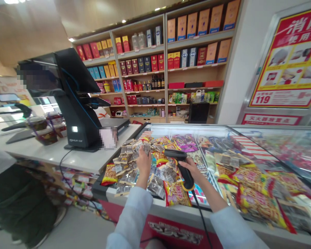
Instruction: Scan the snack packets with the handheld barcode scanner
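Note:
My right hand is wrapped round the handle of a black barcode scanner, whose head points left over the snack pile and whose cable hangs down the freezer's front. At the pile's back left, my left hand grips a small clear snack packet. Around it lie many similar small packets, with dark contents and pale edges. A yellow-and-red snack bag lies below the scanner, and a purple bag is behind it. More yellow-and-red bags lie to the right on the glass.
The glass-topped chest freezer spans the front and right. At left, a checkout screen and lidded tubs stand on a white counter. A person in dark trousers is at far left. Shelves hold boxes and bottles behind.

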Demonstrator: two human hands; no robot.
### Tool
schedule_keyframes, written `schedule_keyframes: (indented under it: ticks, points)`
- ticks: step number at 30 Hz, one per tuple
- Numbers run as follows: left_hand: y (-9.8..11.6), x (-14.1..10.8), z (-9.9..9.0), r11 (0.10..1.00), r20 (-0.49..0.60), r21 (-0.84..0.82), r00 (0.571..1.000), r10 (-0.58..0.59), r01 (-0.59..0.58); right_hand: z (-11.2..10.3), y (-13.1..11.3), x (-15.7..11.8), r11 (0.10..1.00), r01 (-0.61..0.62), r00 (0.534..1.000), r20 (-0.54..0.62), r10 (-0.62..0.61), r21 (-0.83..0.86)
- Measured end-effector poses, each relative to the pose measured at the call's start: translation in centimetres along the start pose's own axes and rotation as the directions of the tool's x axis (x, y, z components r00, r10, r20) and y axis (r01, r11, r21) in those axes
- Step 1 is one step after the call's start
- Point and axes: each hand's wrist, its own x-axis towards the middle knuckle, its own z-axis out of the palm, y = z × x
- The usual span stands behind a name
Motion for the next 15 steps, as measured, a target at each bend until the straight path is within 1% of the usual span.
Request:
schedule_keyframes:
  ticks: [2,4,8,10,15]
  points:
    - [-0.06,-0.04,0.19,0.997,-0.063,-0.073,0.998,0.027,-0.031,0.04,0.02,-0.04,1.000,0.004,1.000,-0.020,-0.003,0.024]
    - [-0.20,-0.11,0.50,0.987,-0.116,-0.118,0.989,0.092,-0.106,0.06,-0.04,-0.09,0.998,-0.002,0.999,-0.032,0.004,0.059]
    - [-0.40,-0.26,0.84,0.962,-0.164,-0.133,0.963,0.215,-0.237,0.00,-0.21,-0.18,0.994,-0.016,0.999,-0.031,0.019,0.112]
    - [-0.36,-0.33,0.74,0.960,-0.163,-0.123,0.959,0.231,-0.253,-0.07,-0.22,-0.20,0.992,-0.015,0.999,-0.027,0.019,0.126]
    - [-0.16,-0.43,0.39,0.970,-0.143,-0.077,0.965,0.219,-0.231,-0.12,-0.17,-0.25,0.992,-0.034,0.999,-0.020,0.037,0.121]
